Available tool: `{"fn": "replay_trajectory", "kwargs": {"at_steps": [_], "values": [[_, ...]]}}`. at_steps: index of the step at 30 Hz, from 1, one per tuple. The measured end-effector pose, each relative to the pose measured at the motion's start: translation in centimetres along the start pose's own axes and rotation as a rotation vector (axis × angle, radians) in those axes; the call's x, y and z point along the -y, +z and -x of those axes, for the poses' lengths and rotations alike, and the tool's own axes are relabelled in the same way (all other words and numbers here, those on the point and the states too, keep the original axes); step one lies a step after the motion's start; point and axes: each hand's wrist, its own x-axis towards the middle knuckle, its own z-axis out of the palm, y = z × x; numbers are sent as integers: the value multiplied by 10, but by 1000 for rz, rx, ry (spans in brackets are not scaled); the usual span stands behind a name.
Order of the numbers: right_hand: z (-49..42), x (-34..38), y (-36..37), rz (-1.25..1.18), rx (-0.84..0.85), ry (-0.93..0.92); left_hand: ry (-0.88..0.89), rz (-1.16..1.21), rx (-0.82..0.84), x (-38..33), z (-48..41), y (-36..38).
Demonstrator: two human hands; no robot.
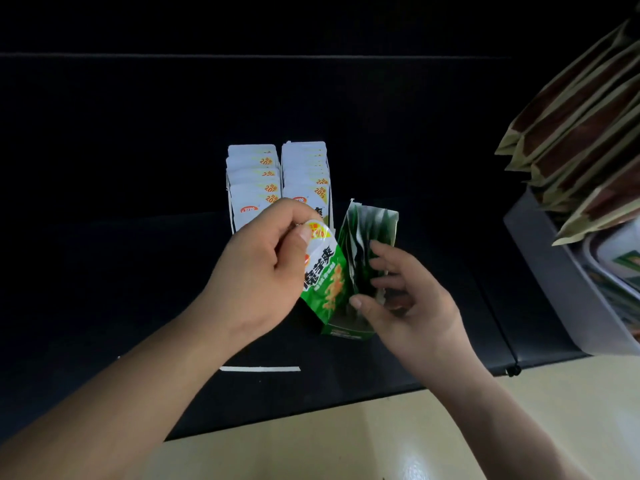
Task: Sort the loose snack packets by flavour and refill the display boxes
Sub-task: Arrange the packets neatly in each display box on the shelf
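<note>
A dark worktop [104, 271] with a white tape strip [259, 368] sits above a pale cream floor [381, 438]. A grey bin [554, 271] of brown pouches [581, 133] stands at the right. Two rows of white packets [252, 181] stand at the centre. The left grip [256, 271] pinches a green packet [325, 275] by its white top. Its long axis runs away from the person, green end nearest. It touches the green box [349, 329], which the right grip [412, 306] grasps.
</note>
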Motion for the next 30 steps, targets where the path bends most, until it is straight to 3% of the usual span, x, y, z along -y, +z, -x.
{"fn": "replay_trajectory", "kwargs": {"at_steps": [4, 10, 16, 19, 23, 30], "values": [[4, 13, -1, 12, 37, -55, -70, 85, 56, 1, -4, -1], [-1, 16, 3, -38, 58, -31, 87, 36, 232, -15, -3, -2], [-3, 11, -2, -171, -39, 122, -45, 198, 45, -1, 2, 4], [1, 1, -5, -37, -66, 155, -108, 126, 112, 14, 10, 12], [6, -6, -12, 269, 169, 128, -163, 49, 176, 33, 18, 24], [4, 13, -30, -68, 417, 114, -138, 15, 134, 36, 15, 39]]}}
